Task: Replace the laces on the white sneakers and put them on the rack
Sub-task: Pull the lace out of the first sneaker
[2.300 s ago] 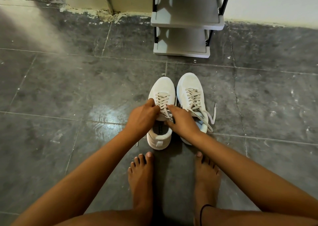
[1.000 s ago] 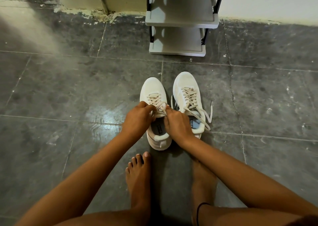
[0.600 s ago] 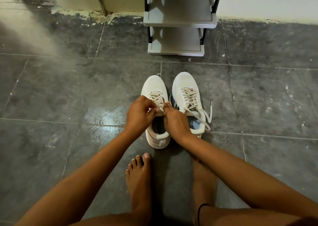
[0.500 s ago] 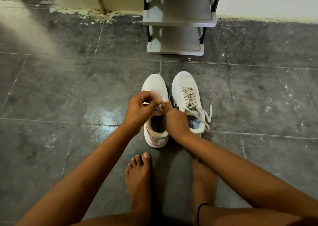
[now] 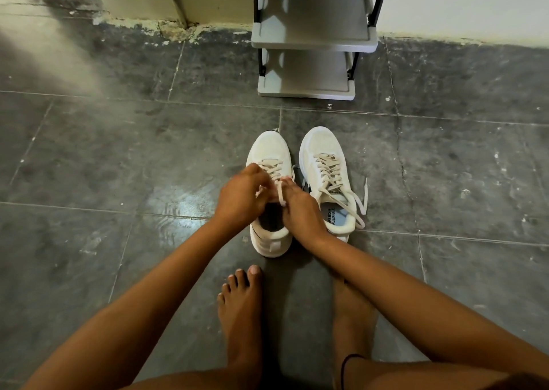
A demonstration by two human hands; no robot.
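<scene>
Two white sneakers stand side by side on the grey tiled floor (image 5: 89,158), toes toward the rack (image 5: 309,40) just beyond. Over the left sneaker (image 5: 269,152), the left hand (image 5: 242,196) and right hand (image 5: 300,208) each pinch an end of its lace (image 5: 279,192) with curled fingers. The right sneaker (image 5: 322,152) is laced, its ends trailing loose.

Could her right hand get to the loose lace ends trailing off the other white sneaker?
Probably yes. The right hand sits beside the right-side white sneaker, and its beige lace ends lie uncovered. But it now pinches the left-side sneaker's lace, so it must let go first.
</scene>
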